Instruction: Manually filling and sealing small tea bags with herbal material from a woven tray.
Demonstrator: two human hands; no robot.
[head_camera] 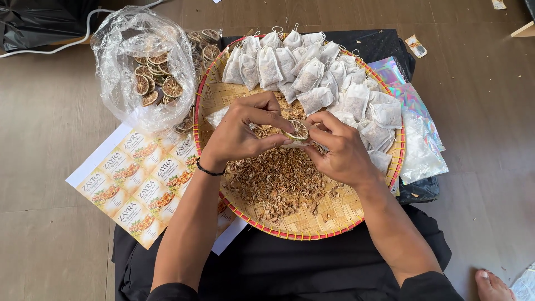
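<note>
A label sheet point(139, 184) and holographic pouches point(415, 125) lie on the floor point(50, 128).

So I've got the round woven bamboo tray point(312, 223) on my lap. Small white drawstring tea bags point(312, 72) are piled along its far and right side, loose dried brown herb bits point(278, 181) sit in the middle. Left of the tray, a clear plastic bag of dried citrus slices point(150, 78), with a sheet of printed labels point(134, 184) in front of it. Shiny foil pouches point(415, 134) lie right of the tray.
</note>
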